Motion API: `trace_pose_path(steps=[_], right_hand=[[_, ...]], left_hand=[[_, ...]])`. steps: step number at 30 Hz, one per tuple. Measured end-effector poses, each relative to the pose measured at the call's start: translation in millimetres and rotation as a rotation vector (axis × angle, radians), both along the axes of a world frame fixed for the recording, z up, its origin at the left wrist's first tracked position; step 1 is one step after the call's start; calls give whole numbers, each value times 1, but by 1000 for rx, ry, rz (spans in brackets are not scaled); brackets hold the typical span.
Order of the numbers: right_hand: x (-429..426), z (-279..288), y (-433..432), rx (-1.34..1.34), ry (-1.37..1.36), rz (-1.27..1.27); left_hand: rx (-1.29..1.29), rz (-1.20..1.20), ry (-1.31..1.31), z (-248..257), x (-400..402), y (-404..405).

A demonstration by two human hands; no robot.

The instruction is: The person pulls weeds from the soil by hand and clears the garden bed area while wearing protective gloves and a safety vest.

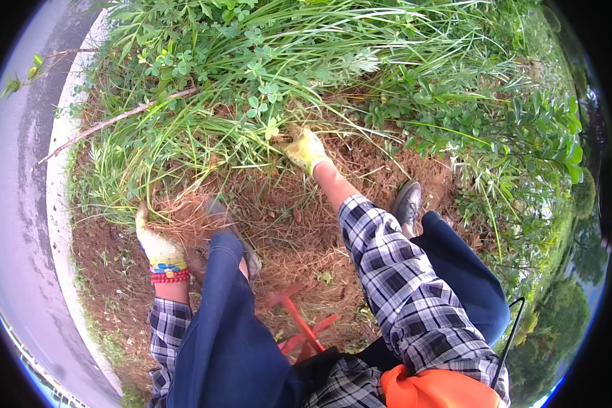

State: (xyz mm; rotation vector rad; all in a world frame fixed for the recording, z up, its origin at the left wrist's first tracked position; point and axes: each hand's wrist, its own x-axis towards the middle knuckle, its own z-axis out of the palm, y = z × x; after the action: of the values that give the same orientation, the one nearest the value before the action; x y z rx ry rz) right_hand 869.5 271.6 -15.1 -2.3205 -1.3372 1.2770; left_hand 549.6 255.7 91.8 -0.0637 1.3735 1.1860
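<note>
My left hand (160, 245), in a pale yellow patterned work glove with a red bead bracelet at the wrist, is low at the left. One finger points away from me, while a tangle of dry grass (186, 219) hides the others, so its grip is unclear. Farther forward, my right hand (306, 149) wears a matching glove. Its fingers curl into the grass stems (280, 145) at the edge of the green growth (245, 122). Their tips are partly hidden. Brown soil with dry straw (296, 224) lies between my shoes.
A red metal frame (300, 321) is on the ground between my legs. A bare woody stem (112, 122) sticks out over the pale curb (61, 168), beside a paved road (20, 224). Leafy shrubs (545, 137) crowd the right side. My grey shoes (408, 204) rest on the soil.
</note>
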Motion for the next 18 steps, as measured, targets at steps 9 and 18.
trace_pose_path(steps=[9,18], right_hand=[[2,-30,-22,62,746,-968],[16,257,-13,609,735,-1217]], left_hand=[[-12,23,81,-21,7,-4],[103,-34,-206,-5,34,-1]])
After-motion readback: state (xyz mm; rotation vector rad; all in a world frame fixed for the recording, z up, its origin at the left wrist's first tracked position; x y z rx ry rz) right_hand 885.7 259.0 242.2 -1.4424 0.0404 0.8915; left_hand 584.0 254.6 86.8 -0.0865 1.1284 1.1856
